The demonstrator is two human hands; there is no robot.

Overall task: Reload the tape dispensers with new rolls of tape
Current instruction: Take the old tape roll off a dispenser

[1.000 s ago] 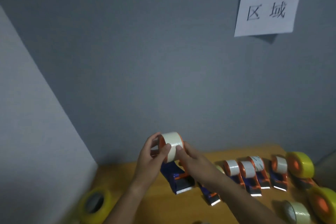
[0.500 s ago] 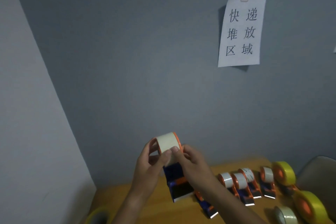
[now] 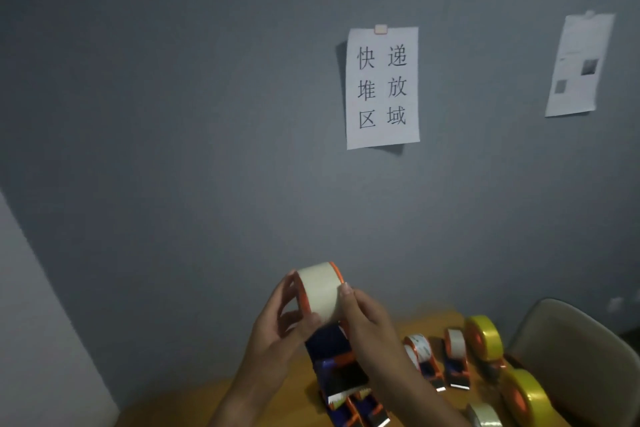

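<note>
1. A dispenser (image 3: 337,362) with a blue body and orange parts is held up in the air above the table (image 3: 194,406), in front of the grey wall (image 3: 207,149).
2. A white roll (image 3: 320,291) is seated on the orange wheel at the top of this dispenser; the serrated blade is seen at its lower end.
3. The left hand (image 3: 277,329) is curled round the left side of the roll, with the thumb laid on the white face and the fingers behind the orange rim.
4. The right hand (image 3: 367,319) is closed on the right side of the roll, and a fingertip is pressed on the edge of the tape near the top.
5. Two more dispensers (image 3: 424,360), each loaded with a white roll, are stood on the table to the right of the hands, side by side.
6. Another dispenser (image 3: 360,411) is partly seen low on the table, under the held one.
7. Two yellow rolls (image 3: 485,340) are placed further right, and a pale roll (image 3: 485,416) is laid at the lower edge.
8. A chair (image 3: 571,350) is seen beside the table on the right.
9. A sign (image 3: 382,87) with six Chinese characters is fixed on the wall, and a second sheet (image 3: 580,64) is hung further right; its print cannot be read.
</note>
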